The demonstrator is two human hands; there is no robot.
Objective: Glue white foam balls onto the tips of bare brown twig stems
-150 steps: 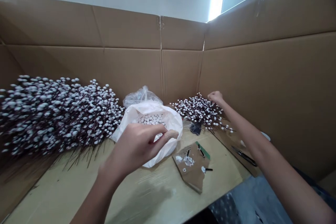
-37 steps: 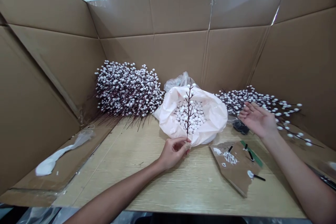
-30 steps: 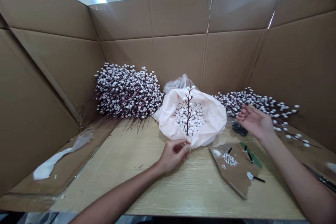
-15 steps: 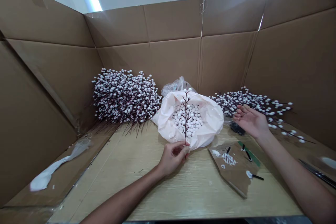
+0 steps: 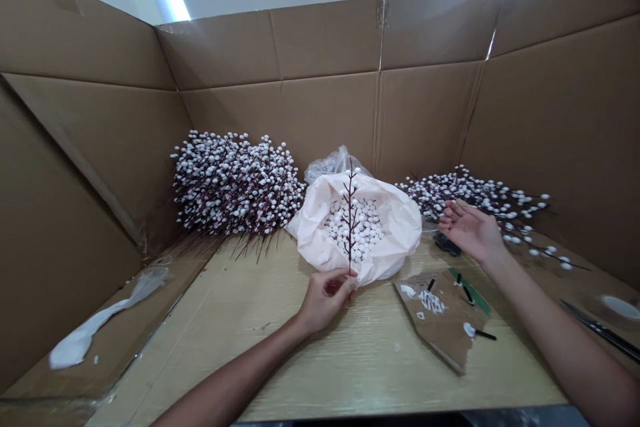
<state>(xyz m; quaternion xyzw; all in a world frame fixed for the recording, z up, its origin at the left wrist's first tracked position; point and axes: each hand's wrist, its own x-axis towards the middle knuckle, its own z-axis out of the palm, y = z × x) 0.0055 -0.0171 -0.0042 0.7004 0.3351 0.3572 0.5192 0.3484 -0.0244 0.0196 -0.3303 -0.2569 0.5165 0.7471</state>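
My left hand (image 5: 324, 295) pinches the base of a thin dark twig (image 5: 349, 227) and holds it upright in front of a white plastic bag (image 5: 400, 227) full of small white beads (image 5: 365, 227). Most of the twig's side shoots are bare, with a few beads near its top. My right hand (image 5: 470, 230) hovers palm-up with fingers apart, holding nothing, beside a small pile of beaded twigs (image 5: 480, 203) on the right. A larger heap of beaded twigs (image 5: 233, 183) lies at the back left.
Tall cardboard walls (image 5: 325, 100) enclose the wooden tabletop (image 5: 350, 360). A cardboard scrap (image 5: 440, 327) smeared with white glue and small black sticks lies at front right. Scissors (image 5: 600, 330) and a tape roll (image 5: 620, 307) lie far right. A white plastic strip (image 5: 95, 327) lies left.
Five seconds ago my left hand reached into the bead bag and my right was closed in the right-hand pile; since then, both hands have barely moved, only drifting with the view.
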